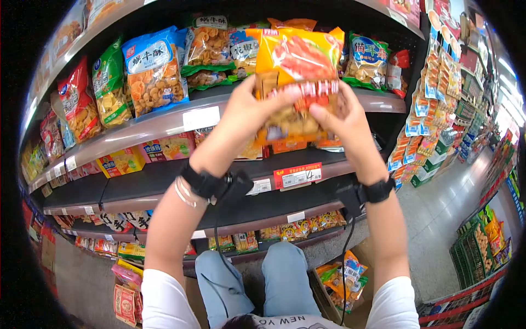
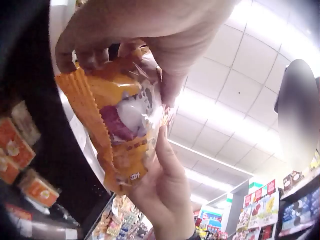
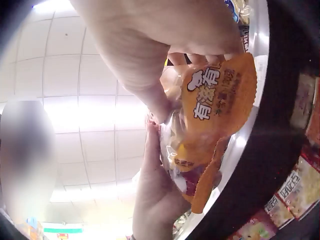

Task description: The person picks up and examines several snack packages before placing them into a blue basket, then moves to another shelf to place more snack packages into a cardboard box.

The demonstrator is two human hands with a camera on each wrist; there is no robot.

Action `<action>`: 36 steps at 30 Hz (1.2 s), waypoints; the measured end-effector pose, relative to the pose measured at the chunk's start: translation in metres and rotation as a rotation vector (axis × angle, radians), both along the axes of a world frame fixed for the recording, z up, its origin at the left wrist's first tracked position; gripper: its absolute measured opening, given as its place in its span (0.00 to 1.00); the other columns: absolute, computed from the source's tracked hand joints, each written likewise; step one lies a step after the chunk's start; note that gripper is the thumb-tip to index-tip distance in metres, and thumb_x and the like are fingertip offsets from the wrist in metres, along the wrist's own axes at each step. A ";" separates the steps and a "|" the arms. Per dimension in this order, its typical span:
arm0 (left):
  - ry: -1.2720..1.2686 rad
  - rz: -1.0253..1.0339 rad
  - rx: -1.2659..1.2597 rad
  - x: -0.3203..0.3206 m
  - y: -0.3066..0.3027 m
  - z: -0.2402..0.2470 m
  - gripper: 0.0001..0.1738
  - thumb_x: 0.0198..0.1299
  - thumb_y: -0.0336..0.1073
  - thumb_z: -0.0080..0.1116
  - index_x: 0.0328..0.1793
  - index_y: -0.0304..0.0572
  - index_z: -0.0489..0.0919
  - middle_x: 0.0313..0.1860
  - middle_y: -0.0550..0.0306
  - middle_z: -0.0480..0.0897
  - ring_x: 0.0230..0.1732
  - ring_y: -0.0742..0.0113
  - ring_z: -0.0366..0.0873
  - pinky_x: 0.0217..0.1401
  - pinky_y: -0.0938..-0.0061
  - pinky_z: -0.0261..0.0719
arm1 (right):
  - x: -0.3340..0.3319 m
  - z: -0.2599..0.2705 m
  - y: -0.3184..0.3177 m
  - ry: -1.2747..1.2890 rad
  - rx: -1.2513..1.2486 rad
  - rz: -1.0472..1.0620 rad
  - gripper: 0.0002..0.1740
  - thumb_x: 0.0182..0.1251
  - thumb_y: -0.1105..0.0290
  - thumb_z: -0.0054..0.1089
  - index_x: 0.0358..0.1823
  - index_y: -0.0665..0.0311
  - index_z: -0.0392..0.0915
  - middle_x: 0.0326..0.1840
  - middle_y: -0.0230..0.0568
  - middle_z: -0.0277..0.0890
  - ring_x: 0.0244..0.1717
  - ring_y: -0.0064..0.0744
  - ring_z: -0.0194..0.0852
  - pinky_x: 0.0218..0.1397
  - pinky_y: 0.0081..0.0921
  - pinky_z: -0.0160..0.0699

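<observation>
Both of our hands are up at the shelf, and between them we hold one orange snack bag (image 1: 298,66). Our left hand (image 1: 246,112) pinches its lower left part, thumb in front and fingers curled behind. Our right hand (image 1: 342,123) grips the lower right part the same way. From the left wrist, the bag (image 2: 125,115) hangs below the left hand's fingers (image 2: 82,55), with the right hand (image 2: 165,195) under it.

The bag stands upright in front of the upper row of snacks, its bottom hanging across the shelf edge (image 1: 164,123). We cannot tell whether it touches the board or the bags behind it.

We judge the step in hand to be carrying the bag at shelf height, neither set down nor let go. Any next move calls for both pinches to hold firm and for the bag's bottom to clear the shelf edge.

Counted: two hands and one bag held. At least six other bags stand along that row, among them one large blue bag (image 1: 153,68). One red price tag (image 1: 297,175) sits on the shelf below. One cardboard box (image 1: 323,304) with more bags stands by our knees.
</observation>
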State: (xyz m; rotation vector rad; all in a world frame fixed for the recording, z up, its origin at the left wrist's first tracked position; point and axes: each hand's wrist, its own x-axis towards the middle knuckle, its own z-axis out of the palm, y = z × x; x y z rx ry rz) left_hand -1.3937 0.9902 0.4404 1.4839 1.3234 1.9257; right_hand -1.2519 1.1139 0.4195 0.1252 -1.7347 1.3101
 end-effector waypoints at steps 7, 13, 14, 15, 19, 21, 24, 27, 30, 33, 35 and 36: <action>0.201 0.184 0.023 -0.035 0.061 0.055 0.33 0.52 0.45 0.69 0.58 0.32 0.71 0.51 0.52 0.79 0.50 0.68 0.77 0.55 0.73 0.74 | -0.051 0.055 0.082 0.086 0.192 -0.147 0.34 0.54 0.69 0.69 0.61 0.70 0.63 0.51 0.44 0.76 0.51 0.29 0.75 0.55 0.26 0.74; 0.434 0.473 -0.031 -0.078 0.125 0.063 0.29 0.52 0.47 0.68 0.53 0.34 0.75 0.45 0.53 0.81 0.44 0.69 0.79 0.45 0.74 0.79 | -0.082 0.061 0.131 -0.001 0.164 -0.244 0.34 0.51 0.71 0.71 0.59 0.71 0.66 0.47 0.44 0.79 0.46 0.29 0.78 0.50 0.26 0.77; 0.387 0.421 -0.135 -0.083 0.130 0.064 0.28 0.52 0.47 0.68 0.53 0.35 0.75 0.43 0.54 0.81 0.42 0.70 0.80 0.42 0.75 0.79 | -0.089 0.059 0.144 -0.021 0.180 -0.286 0.34 0.50 0.71 0.71 0.58 0.71 0.67 0.47 0.44 0.79 0.45 0.29 0.79 0.49 0.26 0.77; 0.338 0.368 -0.240 -0.083 0.132 0.064 0.28 0.52 0.47 0.68 0.52 0.36 0.75 0.42 0.54 0.81 0.41 0.70 0.80 0.39 0.75 0.79 | -0.095 0.056 0.154 -0.044 0.227 -0.405 0.34 0.47 0.71 0.72 0.57 0.71 0.68 0.45 0.45 0.80 0.44 0.30 0.80 0.48 0.26 0.78; 0.232 0.449 -0.373 -0.081 0.144 0.058 0.28 0.56 0.47 0.64 0.56 0.39 0.70 0.40 0.54 0.79 0.37 0.67 0.80 0.33 0.74 0.82 | -0.105 0.044 0.159 -0.073 0.328 -0.688 0.34 0.46 0.67 0.73 0.57 0.66 0.70 0.43 0.44 0.81 0.41 0.32 0.81 0.47 0.27 0.77; 0.185 0.418 -0.370 -0.082 0.147 0.061 0.30 0.57 0.44 0.63 0.60 0.38 0.66 0.44 0.51 0.78 0.37 0.64 0.80 0.36 0.71 0.84 | -0.102 0.048 0.153 -0.156 0.346 -0.722 0.34 0.46 0.66 0.73 0.57 0.66 0.71 0.41 0.45 0.81 0.40 0.34 0.81 0.46 0.29 0.77; 0.145 0.396 -0.344 -0.083 0.150 0.062 0.25 0.57 0.38 0.62 0.56 0.33 0.67 0.44 0.48 0.79 0.35 0.61 0.83 0.34 0.70 0.86 | -0.103 0.052 0.155 -0.196 0.385 -0.743 0.32 0.46 0.65 0.71 0.55 0.66 0.72 0.42 0.48 0.79 0.42 0.42 0.79 0.47 0.33 0.76; 0.185 0.326 -0.378 -0.083 0.152 0.063 0.27 0.59 0.35 0.59 0.61 0.36 0.62 0.48 0.47 0.77 0.39 0.59 0.81 0.38 0.69 0.86 | -0.112 0.048 0.163 -0.168 0.461 -0.740 0.31 0.48 0.66 0.69 0.56 0.66 0.71 0.45 0.52 0.78 0.48 0.48 0.77 0.51 0.36 0.74; 0.170 0.310 -0.436 -0.083 0.156 0.061 0.25 0.62 0.35 0.55 0.63 0.39 0.61 0.53 0.48 0.74 0.44 0.59 0.79 0.42 0.67 0.85 | -0.115 0.042 0.163 -0.153 0.392 -0.624 0.30 0.51 0.66 0.66 0.57 0.66 0.69 0.48 0.55 0.77 0.52 0.51 0.74 0.55 0.37 0.72; 0.129 0.345 -0.511 -0.081 0.156 0.063 0.23 0.64 0.39 0.52 0.62 0.40 0.63 0.50 0.51 0.74 0.48 0.61 0.77 0.47 0.64 0.84 | -0.116 0.041 0.171 -0.152 0.352 -0.566 0.29 0.54 0.66 0.63 0.58 0.67 0.69 0.48 0.55 0.77 0.52 0.51 0.74 0.55 0.37 0.72; 0.205 0.380 -0.497 -0.082 0.156 0.062 0.22 0.65 0.41 0.52 0.60 0.41 0.65 0.48 0.52 0.76 0.46 0.63 0.77 0.46 0.64 0.84 | -0.111 0.044 0.170 -0.145 0.384 -0.614 0.26 0.56 0.66 0.61 0.56 0.68 0.70 0.45 0.54 0.79 0.49 0.52 0.76 0.53 0.36 0.73; 0.244 0.400 -0.489 -0.085 0.157 0.062 0.21 0.65 0.42 0.51 0.60 0.42 0.66 0.46 0.52 0.76 0.45 0.64 0.78 0.45 0.64 0.84 | -0.110 0.045 0.170 -0.140 0.401 -0.637 0.25 0.57 0.65 0.60 0.56 0.68 0.70 0.43 0.53 0.79 0.47 0.52 0.77 0.52 0.36 0.74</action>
